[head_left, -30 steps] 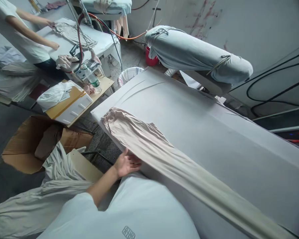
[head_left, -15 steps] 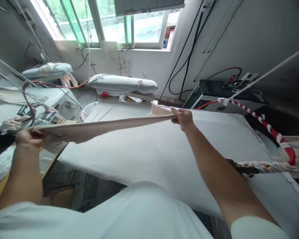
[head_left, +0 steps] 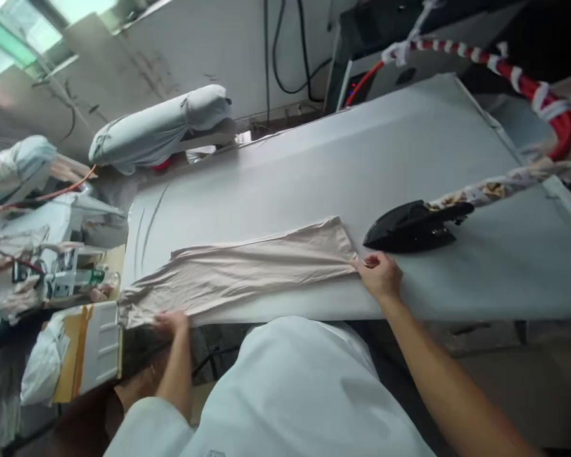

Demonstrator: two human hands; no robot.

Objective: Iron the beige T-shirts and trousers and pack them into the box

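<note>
A long beige garment (head_left: 247,263), wrinkled toward its left end, lies across the white padded ironing table (head_left: 285,171). My right hand (head_left: 381,276) pinches the near corner of its right end between thumb and fingers. At the near edge on the left, my left hand (head_left: 172,322) is closed on the cloth, its fingers slightly blurred. Just beyond my right hand rests a black iron (head_left: 416,227), its tip pointing left. A wrapped cord (head_left: 495,190) runs from the back of the iron. Which part of the garment is folded under cannot be seen.
A cloth-covered sleeve board (head_left: 162,127) stands at the table's far left. The red-and-white wrapped hose (head_left: 523,82) arches over the right side. A dark machine (head_left: 375,63) sits behind the table. At left are a cardboard box (head_left: 73,355) and a cluttered side table.
The garment, stretched in the air between both hands before, now lies on the table. Both hands came down toward the near edge. My view turned down and right, bringing the iron into full sight.
</note>
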